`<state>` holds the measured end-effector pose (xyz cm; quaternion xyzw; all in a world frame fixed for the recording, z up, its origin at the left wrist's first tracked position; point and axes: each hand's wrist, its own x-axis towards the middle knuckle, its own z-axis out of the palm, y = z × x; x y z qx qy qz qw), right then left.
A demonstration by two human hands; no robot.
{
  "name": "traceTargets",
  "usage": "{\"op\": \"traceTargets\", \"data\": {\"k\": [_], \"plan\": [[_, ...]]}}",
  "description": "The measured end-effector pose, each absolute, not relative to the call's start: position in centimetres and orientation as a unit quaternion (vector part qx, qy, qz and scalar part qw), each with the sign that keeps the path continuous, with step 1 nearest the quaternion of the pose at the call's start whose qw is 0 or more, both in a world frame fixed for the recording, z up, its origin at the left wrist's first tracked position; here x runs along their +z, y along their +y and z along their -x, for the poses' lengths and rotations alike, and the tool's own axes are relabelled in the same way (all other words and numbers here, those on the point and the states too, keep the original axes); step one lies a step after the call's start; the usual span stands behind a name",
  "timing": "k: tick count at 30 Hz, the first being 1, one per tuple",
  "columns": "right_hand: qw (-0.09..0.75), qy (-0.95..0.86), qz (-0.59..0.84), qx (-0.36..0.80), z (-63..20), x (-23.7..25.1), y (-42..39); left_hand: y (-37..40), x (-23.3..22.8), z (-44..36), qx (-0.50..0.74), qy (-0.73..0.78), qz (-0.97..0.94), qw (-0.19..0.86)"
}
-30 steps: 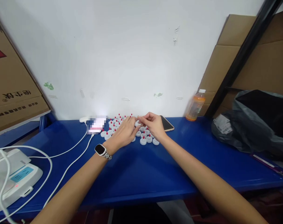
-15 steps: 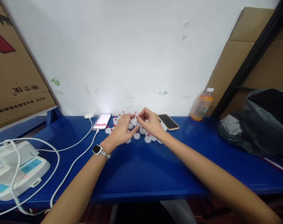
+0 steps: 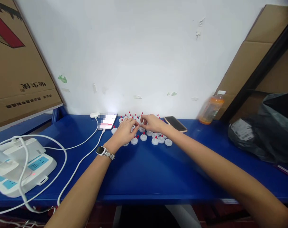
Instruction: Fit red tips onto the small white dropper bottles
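Note:
My left hand point(image 3: 127, 130), with a watch point(image 3: 100, 150) on its wrist, is curled over a cluster of small white caps with red tips. My right hand point(image 3: 152, 123) meets it from the other side in a pinch. Between the fingertips of both hands is a whitish piece, mostly hidden, that looks like one of the caps. Several caps surround the hands, such as a white cap point(image 3: 143, 137) standing red tip up in front of them and another white cap point(image 3: 168, 142) to the right. Fingers cover part of the cluster.
Left of the caps lies a lit phone point(image 3: 108, 121) with white cables, and right of them a dark-screened phone point(image 3: 174, 123). A power strip point(image 3: 43, 171) sits at the left. An orange drink bottle point(image 3: 211, 109) and a black plastic bag point(image 3: 265, 139) stand right, by the wall.
My fingertips have come together, the left fingers more curled than before. The right hand has turned flatter. The whole view has shifted slightly, so things appear farther right.

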<state>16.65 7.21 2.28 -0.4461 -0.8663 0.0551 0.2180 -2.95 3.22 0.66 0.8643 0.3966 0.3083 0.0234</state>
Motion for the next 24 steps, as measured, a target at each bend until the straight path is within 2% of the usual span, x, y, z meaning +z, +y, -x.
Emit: {"op": "traceTargets", "data": {"k": [6,13,18,20,24], "plan": [[0.310,-0.785,0.535,0.024,-23.6,2.5,6.7,3.5,0.8,1.0,0.298,0.367,-0.881,0.025],[0.229,-0.740,0.633,-0.003,-29.4,0.9,6.3,5.0,1.8,-4.4,0.252,0.327,-0.910,0.016],[0.228,-0.746,0.625,0.030,-29.3,0.4,6.8,5.5,1.8,-6.7,0.261,0.317,-0.911,0.029],[0.259,-0.743,0.616,0.045,-29.1,0.7,6.7,5.3,1.6,-6.7,0.269,0.320,-0.908,0.030],[0.387,-0.733,0.542,0.136,-27.3,1.9,5.0,4.5,1.7,-5.9,0.324,0.324,-0.889,0.015]]}}
